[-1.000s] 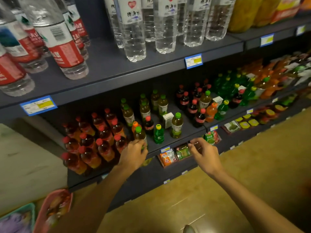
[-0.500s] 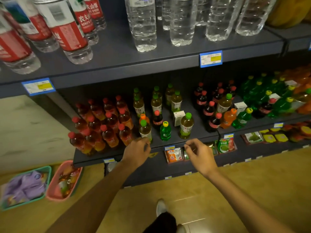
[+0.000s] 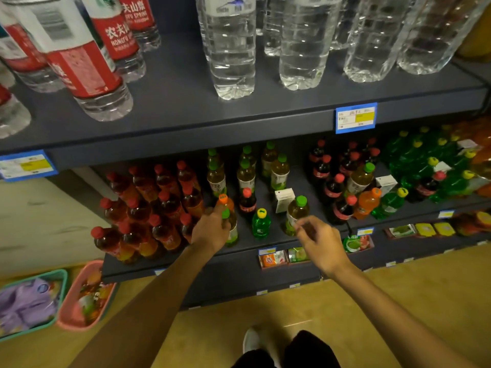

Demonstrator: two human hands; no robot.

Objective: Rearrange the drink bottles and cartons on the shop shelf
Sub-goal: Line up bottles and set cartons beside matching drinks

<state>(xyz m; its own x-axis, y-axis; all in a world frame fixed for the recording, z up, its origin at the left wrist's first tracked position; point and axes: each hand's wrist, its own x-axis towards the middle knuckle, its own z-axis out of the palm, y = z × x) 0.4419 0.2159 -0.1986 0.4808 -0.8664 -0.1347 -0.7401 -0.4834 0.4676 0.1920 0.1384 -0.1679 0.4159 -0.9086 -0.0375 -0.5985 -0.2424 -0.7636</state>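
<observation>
On the middle shelf (image 3: 239, 266) stand mixed drinks. My left hand (image 3: 211, 231) grips a green-capped tea bottle (image 3: 233, 233) near the front edge, just right of the red-capped tea bottles (image 3: 148, 208). An orange-capped bottle (image 3: 224, 200) and a red-capped cola bottle (image 3: 247, 203) stand right behind it. My right hand (image 3: 317, 237) hovers with loosely curled fingers, holding nothing, in front of another green-capped tea bottle (image 3: 297, 212). Between the hands stands a small green bottle with a yellow cap (image 3: 261, 224). Behind it is a white carton (image 3: 283, 199).
Large water bottles (image 3: 231, 49) fill the upper shelf. Cola bottles (image 3: 334, 181), an orange soda (image 3: 368, 200), a second carton (image 3: 386, 181) and green sodas (image 3: 425, 160) stand to the right. A pink basket (image 3: 66, 312) and a teal basket (image 3: 59, 296) sit on the floor at left.
My left hand has slid up around the green-capped bottle. My right hand has lifted from the shelf edge to in front of the other tea bottle. The view has moved closer.
</observation>
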